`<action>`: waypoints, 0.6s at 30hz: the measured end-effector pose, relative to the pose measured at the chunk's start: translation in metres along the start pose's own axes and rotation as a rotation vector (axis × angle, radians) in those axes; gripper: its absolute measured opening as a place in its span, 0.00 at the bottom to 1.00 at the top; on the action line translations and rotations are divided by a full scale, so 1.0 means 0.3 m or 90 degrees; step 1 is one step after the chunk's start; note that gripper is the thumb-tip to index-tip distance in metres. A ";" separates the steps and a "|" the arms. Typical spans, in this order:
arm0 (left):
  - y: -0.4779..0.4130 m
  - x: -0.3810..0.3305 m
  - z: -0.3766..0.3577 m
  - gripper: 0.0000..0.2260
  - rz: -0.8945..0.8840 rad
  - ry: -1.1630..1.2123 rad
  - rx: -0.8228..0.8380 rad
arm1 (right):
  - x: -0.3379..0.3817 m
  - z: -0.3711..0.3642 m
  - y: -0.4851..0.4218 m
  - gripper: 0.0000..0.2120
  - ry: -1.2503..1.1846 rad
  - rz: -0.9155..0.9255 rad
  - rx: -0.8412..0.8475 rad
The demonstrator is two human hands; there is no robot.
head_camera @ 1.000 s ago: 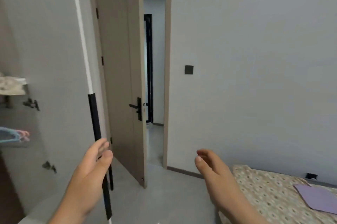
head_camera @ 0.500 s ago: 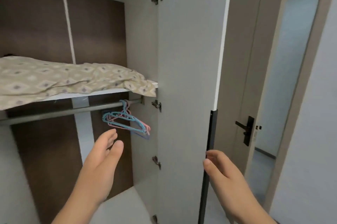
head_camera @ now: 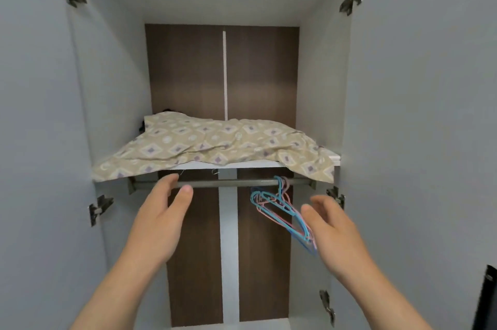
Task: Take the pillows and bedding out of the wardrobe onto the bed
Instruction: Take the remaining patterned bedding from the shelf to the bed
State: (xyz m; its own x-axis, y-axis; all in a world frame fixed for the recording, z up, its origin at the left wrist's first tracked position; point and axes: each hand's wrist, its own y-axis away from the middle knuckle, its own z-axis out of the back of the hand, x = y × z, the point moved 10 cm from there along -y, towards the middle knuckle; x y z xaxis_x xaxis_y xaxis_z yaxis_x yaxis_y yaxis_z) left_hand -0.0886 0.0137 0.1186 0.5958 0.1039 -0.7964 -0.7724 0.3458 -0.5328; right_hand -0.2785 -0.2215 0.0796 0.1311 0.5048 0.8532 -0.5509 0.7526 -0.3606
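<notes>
The wardrobe stands open in front of me, both doors swung wide. A beige patterned bedding bundle [head_camera: 212,142] lies across the white shelf [head_camera: 250,164], its corners hanging over the front edge at left and right. Something dark [head_camera: 166,111] peeks out behind it at the back left. My left hand [head_camera: 161,219] is raised just under the shelf's front edge, fingers apart and empty. My right hand [head_camera: 333,230] is lower on the right, open and empty, beside the hangers. Neither hand touches the bedding.
A metal hanging rail [head_camera: 236,182] runs under the shelf with a bunch of blue and pink hangers [head_camera: 282,208] on its right end. The left door [head_camera: 35,141] and right door [head_camera: 425,128] flank the opening. A black handle strip [head_camera: 488,300] shows at the lower right.
My view has swung left from the room door to face the wardrobe interior squarely. Both hands have risen toward the shelf; the left one has let go of the door edge.
</notes>
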 end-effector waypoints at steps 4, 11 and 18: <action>-0.131 0.016 -0.007 0.24 0.002 -0.054 -0.050 | 0.038 -0.057 -0.179 0.14 -0.019 0.023 0.013; -0.480 0.099 -0.056 0.28 0.045 -0.161 -0.094 | 0.086 -0.133 -0.536 0.27 0.034 0.037 -0.033; -0.965 0.187 -0.107 0.31 0.063 -0.319 -0.112 | 0.167 -0.242 -0.981 0.34 0.228 0.046 -0.135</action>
State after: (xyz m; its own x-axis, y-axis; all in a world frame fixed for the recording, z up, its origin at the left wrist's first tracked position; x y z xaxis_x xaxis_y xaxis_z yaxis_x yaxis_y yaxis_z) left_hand 0.1614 -0.1105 0.2190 0.5168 0.5753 -0.6340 -0.8299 0.1550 -0.5359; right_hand -0.0500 -0.3870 0.2011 0.3973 0.6462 0.6516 -0.3926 0.7615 -0.5157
